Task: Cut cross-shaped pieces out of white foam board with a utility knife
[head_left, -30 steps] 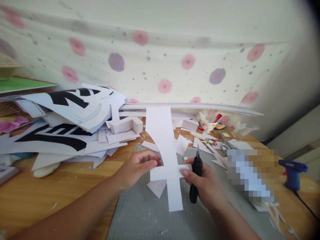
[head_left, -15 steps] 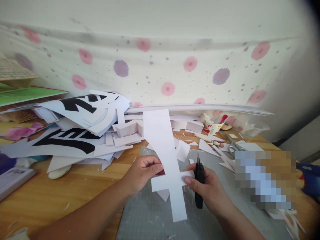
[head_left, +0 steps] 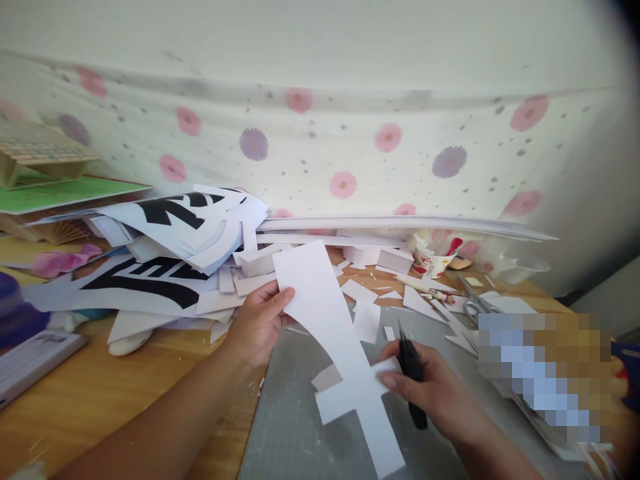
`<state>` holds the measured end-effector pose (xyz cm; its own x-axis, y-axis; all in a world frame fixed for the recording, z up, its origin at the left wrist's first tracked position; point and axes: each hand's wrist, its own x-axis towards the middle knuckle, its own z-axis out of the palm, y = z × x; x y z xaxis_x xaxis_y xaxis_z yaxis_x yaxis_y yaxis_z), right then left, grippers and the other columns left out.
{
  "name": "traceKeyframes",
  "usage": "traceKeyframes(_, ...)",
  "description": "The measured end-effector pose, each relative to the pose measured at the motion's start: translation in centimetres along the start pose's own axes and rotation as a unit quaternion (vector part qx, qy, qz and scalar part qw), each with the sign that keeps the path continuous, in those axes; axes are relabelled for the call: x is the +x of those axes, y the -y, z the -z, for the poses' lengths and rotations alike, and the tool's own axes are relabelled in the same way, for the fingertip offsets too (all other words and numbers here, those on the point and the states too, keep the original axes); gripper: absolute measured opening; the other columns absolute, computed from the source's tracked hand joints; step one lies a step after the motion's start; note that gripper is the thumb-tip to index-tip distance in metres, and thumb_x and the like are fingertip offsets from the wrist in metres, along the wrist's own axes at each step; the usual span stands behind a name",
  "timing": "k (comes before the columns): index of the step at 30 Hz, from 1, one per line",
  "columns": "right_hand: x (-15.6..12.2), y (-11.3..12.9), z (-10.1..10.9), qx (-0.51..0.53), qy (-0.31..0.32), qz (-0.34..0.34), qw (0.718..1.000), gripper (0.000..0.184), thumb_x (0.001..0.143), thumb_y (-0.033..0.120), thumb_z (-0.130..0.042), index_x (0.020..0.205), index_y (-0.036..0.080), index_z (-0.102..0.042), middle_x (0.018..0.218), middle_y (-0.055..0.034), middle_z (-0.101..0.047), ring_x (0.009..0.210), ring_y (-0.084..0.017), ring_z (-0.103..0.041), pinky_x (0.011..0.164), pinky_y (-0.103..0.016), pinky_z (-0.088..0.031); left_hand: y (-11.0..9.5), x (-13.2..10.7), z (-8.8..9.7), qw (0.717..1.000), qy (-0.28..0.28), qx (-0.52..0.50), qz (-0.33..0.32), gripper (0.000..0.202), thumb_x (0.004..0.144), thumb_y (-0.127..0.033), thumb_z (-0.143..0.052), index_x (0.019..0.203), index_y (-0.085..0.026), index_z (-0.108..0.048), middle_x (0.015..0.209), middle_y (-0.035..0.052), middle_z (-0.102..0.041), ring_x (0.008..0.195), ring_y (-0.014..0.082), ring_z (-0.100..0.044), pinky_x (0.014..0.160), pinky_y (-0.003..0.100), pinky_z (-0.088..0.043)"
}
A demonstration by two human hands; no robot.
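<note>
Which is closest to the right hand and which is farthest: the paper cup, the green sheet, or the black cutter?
1. The black cutter: held in the right hand itself.
2. The paper cup: straight beyond the hand, farther back.
3. The green sheet: far off to the left, at the back.

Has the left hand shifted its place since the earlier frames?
Yes. The left hand has gone from over the far left corner of the grey cutting mat out toward the paper pile, now gripping the white cut-out higher up.
</note>
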<state>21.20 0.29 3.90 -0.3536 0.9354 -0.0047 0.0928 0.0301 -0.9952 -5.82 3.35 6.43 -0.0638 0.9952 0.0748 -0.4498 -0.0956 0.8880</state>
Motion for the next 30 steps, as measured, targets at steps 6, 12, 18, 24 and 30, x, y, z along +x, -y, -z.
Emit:
traceKeyframes(6, 0.4, -0.8, -0.3, 0.065, -0.122, -0.014, 0.990, 0.041, 0.066, 0.047, -0.086, 0.091, 0.018, -0.073, 0.062, 0.0037, -0.057, 0.057, -0.012, -0.046, 0.056, -0.025, -0.033, -0.2, 0.2, 0.0, 0.999, -0.031, -0.033, 0.028, 0.043, 0.056, -0.033, -0.095, 0.089, -0.014, -0.074, 0.077, 0.0057, -0.077, 0.064, 0.0172, -0.069, 0.055, 0.027, -0.059)
traceKeyframes(12, 1.4, -1.1, 2.5, 0.114, -0.250, -0.014, 0.961, 0.059, 0.058, 0.055, -0.090, 0.096, 0.014, -0.071, 0.071, -0.0034, -0.070, 0.053, -0.011, -0.047, 0.052, -0.025, -0.034, 0.2, 0.3, -0.1, 0.996, -0.073, -0.054, 0.018, 0.044, 0.052, -0.026, -0.096, 0.087, -0.016, -0.071, 0.080, 0.0020, -0.077, 0.064, 0.0160, -0.070, 0.056, 0.027, -0.061)
traceKeyframes(18, 1.4, -1.0, 2.7, 0.213, -0.231, 0.035, 0.949, 0.052, 0.066, 0.054, -0.087, 0.095, 0.017, -0.066, 0.071, -0.0050, -0.073, 0.046, -0.008, -0.047, 0.048, -0.022, -0.033, 0.4, 0.2, -0.3, 0.990, -0.111, -0.086, -0.021, 0.044, 0.057, -0.018, -0.092, 0.093, -0.023, -0.068, 0.089, -0.0054, -0.076, 0.078, 0.0129, -0.070, 0.070, 0.027, -0.063)
traceKeyframes(24, 2.0, -1.0, 1.4, 0.272, -0.288, 0.053, 0.917, 0.044, 0.058, 0.040, -0.093, 0.074, 0.016, -0.060, 0.067, -0.0073, -0.073, 0.044, -0.007, -0.048, 0.043, -0.019, -0.036, 1.2, -0.4, -0.4, 0.995, -0.065, -0.064, 0.026, 0.049, 0.060, -0.020, -0.091, 0.104, -0.021, -0.068, 0.094, 0.0008, -0.078, 0.080, 0.0184, -0.071, 0.069, 0.032, -0.063)
traceKeyframes(30, 2.1, -0.3, 4.4, 0.356, -0.341, 0.039, 0.869, 0.047, 0.045, 0.026, -0.090, 0.066, 0.020, -0.049, 0.048, 0.0035, -0.059, 0.041, -0.006, -0.045, 0.040, -0.016, -0.039, -1.3, 0.8, 1.1, 0.998, -0.003, -0.017, 0.053, 0.040, 0.069, -0.043, -0.082, 0.100, -0.020, -0.070, 0.082, 0.0022, -0.076, 0.068, 0.0182, -0.069, 0.059, 0.027, -0.058)
